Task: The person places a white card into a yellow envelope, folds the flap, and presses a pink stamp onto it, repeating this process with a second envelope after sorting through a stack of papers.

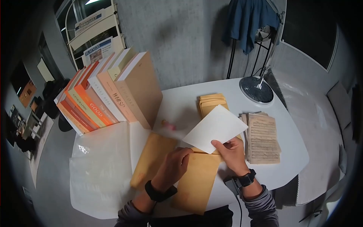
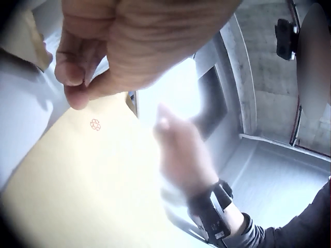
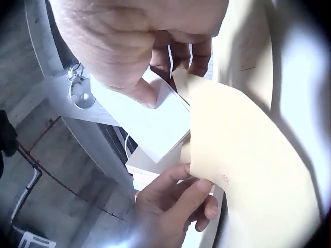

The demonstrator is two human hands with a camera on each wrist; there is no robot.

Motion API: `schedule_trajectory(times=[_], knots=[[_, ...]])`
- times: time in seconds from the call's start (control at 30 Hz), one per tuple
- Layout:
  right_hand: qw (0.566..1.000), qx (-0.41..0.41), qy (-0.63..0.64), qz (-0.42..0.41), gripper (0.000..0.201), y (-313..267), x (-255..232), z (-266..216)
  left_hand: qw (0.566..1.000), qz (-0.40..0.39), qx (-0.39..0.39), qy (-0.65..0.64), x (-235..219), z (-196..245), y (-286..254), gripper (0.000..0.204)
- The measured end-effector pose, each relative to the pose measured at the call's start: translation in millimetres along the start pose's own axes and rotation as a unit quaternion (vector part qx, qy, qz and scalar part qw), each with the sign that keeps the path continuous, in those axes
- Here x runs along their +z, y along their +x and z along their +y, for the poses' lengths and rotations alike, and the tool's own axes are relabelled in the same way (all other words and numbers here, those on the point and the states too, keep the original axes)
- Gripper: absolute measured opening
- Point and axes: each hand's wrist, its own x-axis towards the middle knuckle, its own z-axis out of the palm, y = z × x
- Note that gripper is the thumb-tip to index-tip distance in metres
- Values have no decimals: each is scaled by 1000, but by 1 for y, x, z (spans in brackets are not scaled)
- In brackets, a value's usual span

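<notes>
My right hand holds a blank white card, thumb on top, tilted over the desk. In the right wrist view, its other fingers are at the flap end of a tan paper envelope. My left hand pinches the edge of that envelope near its mouth; in the left wrist view, thumb and fingertip meet just above a small red printed mark. The envelope slants down toward my lap. Another tan envelope lies on the desk, partly behind my left hand.
A stack of tan envelopes lies behind the card. Aged sheet-music pages are piled at right, with a lamp base beyond. Upright books stand at left, near a clear plastic sheet. A small pink object lies mid-desk.
</notes>
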Motion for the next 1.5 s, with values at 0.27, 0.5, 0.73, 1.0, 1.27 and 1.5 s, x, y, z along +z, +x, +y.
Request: schedule_trajectory(times=[0.27, 0.5, 0.73, 1.0, 1.27, 1.5], knots=[[993, -10, -117, -15, 18, -1, -5, -14, 1000, 26, 4, -14, -4, -4, 2, 9], [984, -5, -175, -26, 20, 3, -17, -11, 999, 35, -7, -20, -2, 0, 1, 10], [972, -38, -231, -27, 21, 6, -22, -16, 997, 56, -29, -33, -2, 6, 1, 15], [953, -94, -287, -31, 32, 12, -31, -10, 991, 61, -92, -73, 4, 4, 0, 18], [935, -4, -346, -76, 29, 8, -26, -36, 986, 75, -118, -87, 2, 3, 2, 25], [969, 31, -224, -102, 21, 10, -26, -19, 990, 101, -81, -62, 6, -12, -1, 31]])
